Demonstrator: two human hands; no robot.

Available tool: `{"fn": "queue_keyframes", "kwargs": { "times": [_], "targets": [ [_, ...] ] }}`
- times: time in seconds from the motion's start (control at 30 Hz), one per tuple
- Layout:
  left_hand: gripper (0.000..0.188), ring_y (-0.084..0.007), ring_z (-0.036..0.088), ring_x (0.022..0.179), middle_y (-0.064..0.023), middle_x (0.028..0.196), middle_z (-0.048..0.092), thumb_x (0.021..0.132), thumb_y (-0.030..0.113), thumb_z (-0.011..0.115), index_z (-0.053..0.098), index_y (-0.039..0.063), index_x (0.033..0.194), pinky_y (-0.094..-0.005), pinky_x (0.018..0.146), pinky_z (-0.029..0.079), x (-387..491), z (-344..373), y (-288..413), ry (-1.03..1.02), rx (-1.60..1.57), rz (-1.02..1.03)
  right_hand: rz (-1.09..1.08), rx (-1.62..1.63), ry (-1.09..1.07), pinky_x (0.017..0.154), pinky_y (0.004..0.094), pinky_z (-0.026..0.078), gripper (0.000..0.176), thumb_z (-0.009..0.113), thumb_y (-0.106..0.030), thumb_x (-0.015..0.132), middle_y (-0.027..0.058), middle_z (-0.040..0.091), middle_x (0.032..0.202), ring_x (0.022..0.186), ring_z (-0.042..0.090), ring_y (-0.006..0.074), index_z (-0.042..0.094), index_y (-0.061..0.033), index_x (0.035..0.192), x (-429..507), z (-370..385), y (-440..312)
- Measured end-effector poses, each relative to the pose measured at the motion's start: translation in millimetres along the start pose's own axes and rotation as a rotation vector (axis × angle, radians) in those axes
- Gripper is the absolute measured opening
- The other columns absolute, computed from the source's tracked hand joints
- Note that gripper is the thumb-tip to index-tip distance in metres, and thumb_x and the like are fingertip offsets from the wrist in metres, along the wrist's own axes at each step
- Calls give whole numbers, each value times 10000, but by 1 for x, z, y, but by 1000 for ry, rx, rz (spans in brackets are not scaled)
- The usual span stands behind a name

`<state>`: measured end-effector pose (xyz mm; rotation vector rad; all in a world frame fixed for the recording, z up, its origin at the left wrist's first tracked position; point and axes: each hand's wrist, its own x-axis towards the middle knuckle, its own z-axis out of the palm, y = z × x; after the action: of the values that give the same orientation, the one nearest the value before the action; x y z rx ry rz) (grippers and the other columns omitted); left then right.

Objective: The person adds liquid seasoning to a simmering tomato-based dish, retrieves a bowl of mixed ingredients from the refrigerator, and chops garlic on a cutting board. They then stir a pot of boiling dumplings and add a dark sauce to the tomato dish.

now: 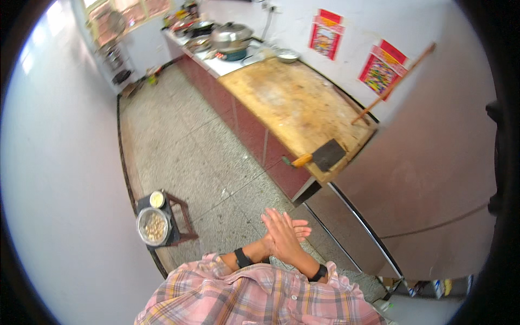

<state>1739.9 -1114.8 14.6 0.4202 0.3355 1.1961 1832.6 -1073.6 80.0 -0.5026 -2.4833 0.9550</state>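
Note:
My left hand (pixel 271 243) and my right hand (pixel 286 239) are pressed together, palm to palm and crossed, low in the middle of the view. Nothing shows between them, though the palms are hidden. Each wrist wears a black band. Beyond my hands, a cleaver (pixel 328 155) with a yellowish handle lies on the near corner of a large wooden board (pixel 280 97), its handle reaching past the edge. A thin wooden rolling pin (pixel 392 87) leans against the wall from the board's right end.
At the left wall, a small stool (pixel 185 217) bears a bowl of chopped pieces (pixel 155 226) and a smaller tub (pixel 157 199). A steamer pot (pixel 231 37) and a metal bowl (pixel 287 55) stand on the far counter. A large brownish panel (pixel 422 170) rises at right.

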Motion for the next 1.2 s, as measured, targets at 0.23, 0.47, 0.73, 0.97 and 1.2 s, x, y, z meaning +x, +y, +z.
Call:
{"fn": "queue_keyframes", "kwargs": {
  "times": [0.23,0.47,0.73,0.97,1.2],
  "targets": [
    [623,-269,531,1279,-173,1429,504,1051,507,316,365,61,1483,-412,1098,413,-37,-48,64,401,-210,180,-64,-261,-15,1147,605,174,472,450,-275,954,163,517,1395,1362,423,333,508,-70,1375,97,68,55],
    [572,-216,630,1135,-138,1207,668,1059,472,352,550,18,1345,-343,1017,466,-126,-105,124,647,-116,174,296,-11,-221,1055,436,410,425,626,-208,913,249,583,1308,1221,550,403,592,30,1262,134,116,139],
    [344,-128,663,878,-61,1012,703,1023,338,487,631,51,1146,-272,780,529,-226,-237,118,1424,-68,383,322,93,-649,867,436,519,461,684,-208,847,213,649,1166,1022,645,373,613,-28,1266,209,230,165],
    [310,-133,661,853,-62,989,688,1023,298,509,621,30,1131,-258,734,529,-276,-328,156,1569,-257,574,0,91,-773,859,427,520,451,706,-208,831,209,655,1134,986,644,373,621,-16,1230,298,354,132],
    [397,-186,645,912,-101,1029,663,1033,340,502,544,-6,1223,-321,779,518,-319,-485,186,1746,-475,753,-241,137,-793,857,432,522,409,688,-145,833,207,658,1130,995,641,378,621,-12,1213,404,539,81]
  ]
}}
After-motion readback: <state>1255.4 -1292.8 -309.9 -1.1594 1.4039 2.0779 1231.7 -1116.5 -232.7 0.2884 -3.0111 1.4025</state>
